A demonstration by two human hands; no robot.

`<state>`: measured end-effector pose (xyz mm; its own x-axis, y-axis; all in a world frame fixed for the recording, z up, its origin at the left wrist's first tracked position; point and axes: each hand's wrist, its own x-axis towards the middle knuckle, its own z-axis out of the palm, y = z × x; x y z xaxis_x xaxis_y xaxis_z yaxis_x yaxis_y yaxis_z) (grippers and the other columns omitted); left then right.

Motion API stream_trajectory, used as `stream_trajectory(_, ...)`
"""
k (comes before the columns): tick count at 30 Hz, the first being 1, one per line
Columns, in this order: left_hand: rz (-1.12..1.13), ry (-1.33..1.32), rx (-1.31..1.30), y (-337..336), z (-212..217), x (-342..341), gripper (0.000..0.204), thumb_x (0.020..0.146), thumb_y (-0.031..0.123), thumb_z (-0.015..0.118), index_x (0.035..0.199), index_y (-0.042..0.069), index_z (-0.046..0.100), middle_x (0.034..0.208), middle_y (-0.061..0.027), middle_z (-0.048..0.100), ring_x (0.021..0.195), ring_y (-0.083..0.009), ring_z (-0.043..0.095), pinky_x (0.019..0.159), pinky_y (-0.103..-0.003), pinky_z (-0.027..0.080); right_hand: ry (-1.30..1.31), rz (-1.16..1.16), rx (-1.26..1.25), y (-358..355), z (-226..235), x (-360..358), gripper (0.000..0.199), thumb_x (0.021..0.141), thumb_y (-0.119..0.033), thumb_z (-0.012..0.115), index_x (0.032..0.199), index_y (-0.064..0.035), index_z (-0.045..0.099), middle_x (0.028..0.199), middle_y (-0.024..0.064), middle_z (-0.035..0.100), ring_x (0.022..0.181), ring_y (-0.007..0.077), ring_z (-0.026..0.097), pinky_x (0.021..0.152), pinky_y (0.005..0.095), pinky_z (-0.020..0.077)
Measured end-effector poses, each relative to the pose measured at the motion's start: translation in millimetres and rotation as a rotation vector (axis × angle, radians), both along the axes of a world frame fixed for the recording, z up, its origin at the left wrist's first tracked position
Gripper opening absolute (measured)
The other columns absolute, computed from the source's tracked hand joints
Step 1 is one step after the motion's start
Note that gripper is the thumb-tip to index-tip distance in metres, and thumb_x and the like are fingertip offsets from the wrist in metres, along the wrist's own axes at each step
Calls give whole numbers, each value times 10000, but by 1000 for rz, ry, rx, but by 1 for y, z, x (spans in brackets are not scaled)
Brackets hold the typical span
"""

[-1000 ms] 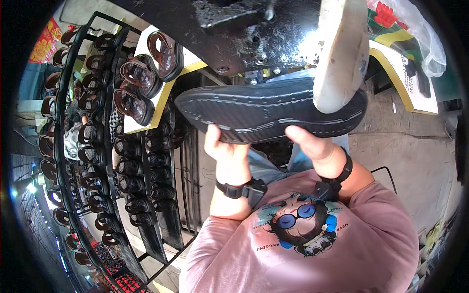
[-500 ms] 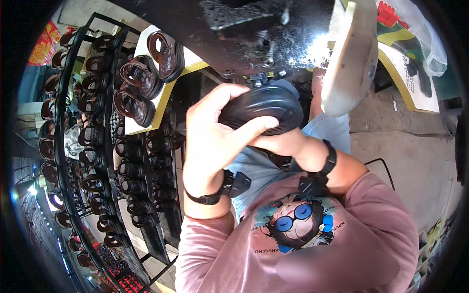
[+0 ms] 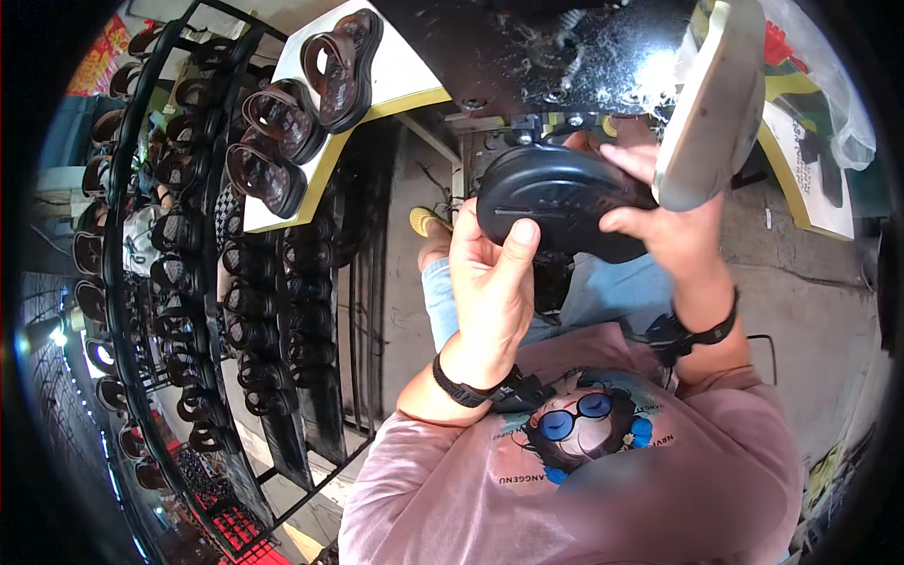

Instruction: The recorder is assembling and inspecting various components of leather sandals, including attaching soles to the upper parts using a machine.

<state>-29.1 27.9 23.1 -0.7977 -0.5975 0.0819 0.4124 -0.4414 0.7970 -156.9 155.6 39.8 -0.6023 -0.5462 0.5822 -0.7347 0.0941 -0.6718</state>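
Observation:
A glossy black shoe sole (image 3: pixel 565 209), rounded at its left end with a short slit in its face, is held between my two hands. My left hand (image 3: pixel 494 273) pinches its left end, thumb pressed on the near face. Around its right end closes my right hand (image 3: pixel 678 221), with the thumb in front and fingers behind. A pale sole-shaped piece (image 3: pixel 714 104) stands up near the camera and covers part of the right hand. Just beyond the black sole is the dark, scuffed machine body (image 3: pixel 518 56) with small metal fittings beneath it.
To the left, a white board with a yellow edge (image 3: pixel 414 102) carries several brown sandals (image 3: pixel 341 75). A tall black rack (image 3: pixel 122 217) behind holds many dark sandals. On the right stands another yellow-edged white board (image 3: pixel 810 169), with clear plastic wrap (image 3: pixel 838 104) above.
The black sole has turned, showing its broad slit face, and shifted slightly right. My left hand moved right to its left end; my right hand moved from beneath it to its right end.

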Motion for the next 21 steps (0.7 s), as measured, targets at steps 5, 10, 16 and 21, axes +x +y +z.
stream_trajectory(5, -7, 12, 115, -9, 8, 7, 356, 875, 182, 605, 1187, 36, 517, 1141, -106, 585, 1050, -223, 563, 962, -397, 418, 105, 164, 180, -7, 52, -6, 308, 607, -263, 774, 794, -43, 666, 806, 44, 647, 703, 243, 603, 612, 317, 466)
stream_trajectory(10, 157, -121, 52, -46, 24, 11, 286, 825, 101, 659, 1062, -8, 542, 957, -86, 629, 819, -152, 621, 755, -278, 513, 13, -19, 335, -35, 27, 24, 436, 625, -295, 819, 890, 3, 642, 770, 112, 637, 686, 191, 605, 628, 286, 477)
stream_trajectory(16, 509, 320, -758, -107, 51, 2, 347, 698, 81, 776, 974, 4, 580, 916, -78, 660, 871, -167, 627, 786, -268, 498, 117, -541, 106, 19, -48, -55, 461, 741, -257, 745, 1072, 19, 580, 1013, 155, 611, 945, 276, 577, 839, 358, 448)
stream_trajectory(21, 469, -420, -1746, -205, 6, -49, 437, 670, 34, 690, 1092, 106, 601, 1035, -99, 649, 1012, -264, 599, 912, -382, 440, 745, -620, 645, 81, -108, -160, 639, 730, -264, 738, 1258, -21, 474, 1259, 172, 507, 1202, 341, 446, 1021, 420, 330)
